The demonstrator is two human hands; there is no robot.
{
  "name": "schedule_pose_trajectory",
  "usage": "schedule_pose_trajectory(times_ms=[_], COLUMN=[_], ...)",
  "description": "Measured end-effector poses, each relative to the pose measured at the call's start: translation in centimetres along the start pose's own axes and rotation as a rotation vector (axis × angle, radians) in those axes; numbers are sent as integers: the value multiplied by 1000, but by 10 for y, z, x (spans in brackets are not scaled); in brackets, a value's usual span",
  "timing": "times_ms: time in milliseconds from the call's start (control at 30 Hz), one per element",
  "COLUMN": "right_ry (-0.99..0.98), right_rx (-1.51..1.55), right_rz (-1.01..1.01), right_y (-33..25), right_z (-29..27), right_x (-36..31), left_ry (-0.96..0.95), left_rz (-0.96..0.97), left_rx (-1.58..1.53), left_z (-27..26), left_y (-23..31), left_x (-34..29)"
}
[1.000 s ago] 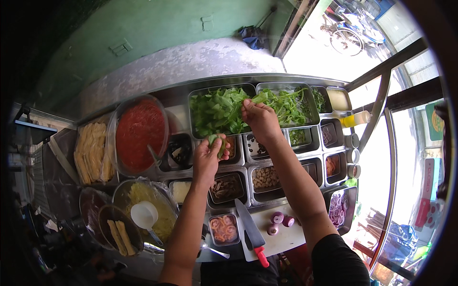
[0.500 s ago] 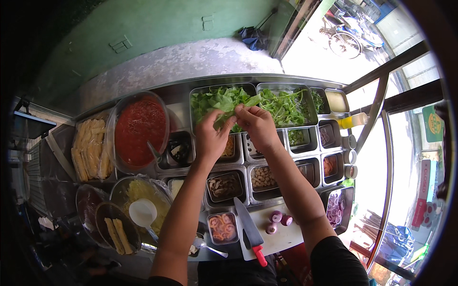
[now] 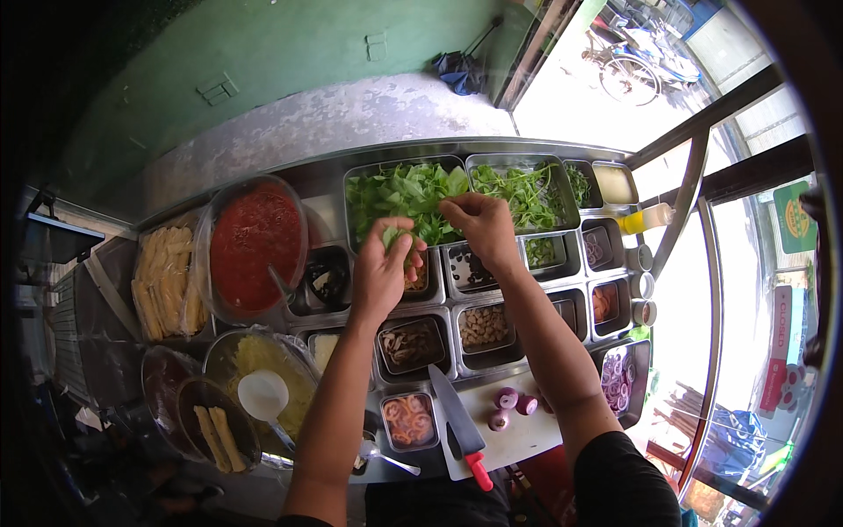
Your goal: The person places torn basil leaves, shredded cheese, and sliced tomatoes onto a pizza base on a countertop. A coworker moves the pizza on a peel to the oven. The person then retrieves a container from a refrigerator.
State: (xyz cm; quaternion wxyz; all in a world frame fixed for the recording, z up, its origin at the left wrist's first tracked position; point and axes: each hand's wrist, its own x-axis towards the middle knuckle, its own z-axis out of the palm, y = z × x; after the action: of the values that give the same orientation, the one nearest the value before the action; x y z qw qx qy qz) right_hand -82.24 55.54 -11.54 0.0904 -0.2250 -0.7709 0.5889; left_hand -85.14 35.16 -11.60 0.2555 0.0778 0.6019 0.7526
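Observation:
My left hand (image 3: 382, 272) is curled, palm up, around a few green leaves (image 3: 397, 239), just in front of a metal tray (image 3: 349, 211) heaped with leafy greens (image 3: 395, 195). My right hand (image 3: 481, 227) hovers over the border between that tray and a second one of stemmed greens (image 3: 527, 193). Its thumb and forefinger are pinched together beside a broad leaf (image 3: 456, 182); whether they grip anything is too small to tell. Below my wrists are containers of black olive-like slices (image 3: 470, 263), pale nuts or beans (image 3: 483, 327) and brown strips (image 3: 408, 342).
Red sauce (image 3: 256, 246) fills a large tub at left, beside bagged pale sticks (image 3: 165, 281). A red-handled knife (image 3: 461, 426) lies partly on a white cutting board (image 3: 518, 443) with purple onions (image 3: 505, 398). A yellow squeeze bottle (image 3: 645, 220) rests at right.
My hands have parted. The left has drawn back toward me with leaves in its palm, while the right has stayed over the greens, shifting slightly to the right.

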Motion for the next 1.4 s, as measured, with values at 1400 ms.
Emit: schedule_pose_trajectory(times_ms=[1400], right_ry=[-2], right_rx=[-479], right_rz=[-591], right_y=[44], right_z=[62], right_x=[11], left_ry=[149], left_rz=[-21], left_rx=[1312], left_z=[-65], left_y=[-30], left_x=[74])
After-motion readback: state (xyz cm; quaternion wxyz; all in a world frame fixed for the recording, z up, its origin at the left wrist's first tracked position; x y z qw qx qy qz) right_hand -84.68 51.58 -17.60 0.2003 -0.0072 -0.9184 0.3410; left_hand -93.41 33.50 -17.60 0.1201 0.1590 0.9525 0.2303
